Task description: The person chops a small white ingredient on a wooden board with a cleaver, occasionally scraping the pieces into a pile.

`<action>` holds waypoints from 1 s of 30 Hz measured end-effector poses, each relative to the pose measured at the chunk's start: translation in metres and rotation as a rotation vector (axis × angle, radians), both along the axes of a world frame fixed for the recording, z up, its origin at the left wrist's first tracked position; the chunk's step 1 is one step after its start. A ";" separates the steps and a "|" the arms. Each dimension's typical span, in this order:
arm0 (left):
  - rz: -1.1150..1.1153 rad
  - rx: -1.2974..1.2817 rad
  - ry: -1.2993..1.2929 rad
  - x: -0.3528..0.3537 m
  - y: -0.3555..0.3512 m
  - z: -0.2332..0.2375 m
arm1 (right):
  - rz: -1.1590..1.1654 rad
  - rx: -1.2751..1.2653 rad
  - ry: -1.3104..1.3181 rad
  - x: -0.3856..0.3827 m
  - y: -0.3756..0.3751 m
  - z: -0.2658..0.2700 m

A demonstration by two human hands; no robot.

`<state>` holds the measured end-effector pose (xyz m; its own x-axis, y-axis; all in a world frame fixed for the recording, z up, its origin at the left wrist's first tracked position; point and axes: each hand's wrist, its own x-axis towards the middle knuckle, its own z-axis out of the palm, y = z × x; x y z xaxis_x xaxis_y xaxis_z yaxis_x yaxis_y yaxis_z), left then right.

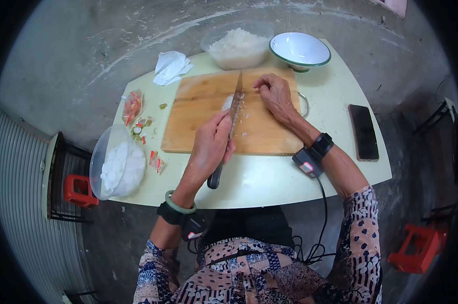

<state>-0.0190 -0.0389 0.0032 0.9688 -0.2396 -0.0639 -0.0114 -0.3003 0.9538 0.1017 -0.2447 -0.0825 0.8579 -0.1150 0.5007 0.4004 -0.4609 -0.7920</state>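
Note:
My left hand point(211, 144) grips the dark handle of a long kitchen knife point(235, 104). The blade lies lengthwise over a wooden cutting board point(198, 114) and rests on a small pile of white chopped food point(229, 101). My right hand point(275, 96) lies on the board just right of the blade, fingers curled, near the white bits. Both wrists wear dark bands; the left also has a green bangle.
The pale table point(269, 177) also carries a clear container of chopped white food point(239, 48), a white bowl with a green rim point(300, 50), a crumpled tissue point(170, 67), wrappers point(132, 106), a clear bowl point(118, 164) at the left edge and a phone point(364, 133). Red stools point(78, 190) stand on the floor.

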 end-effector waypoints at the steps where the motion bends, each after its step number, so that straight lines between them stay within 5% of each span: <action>1: -0.005 0.003 -0.007 0.001 0.000 0.003 | 0.004 0.015 0.020 0.000 -0.002 0.002; 30: 0.052 -0.033 -0.028 -0.012 0.005 0.002 | 0.009 -0.059 -0.014 -0.001 -0.003 0.001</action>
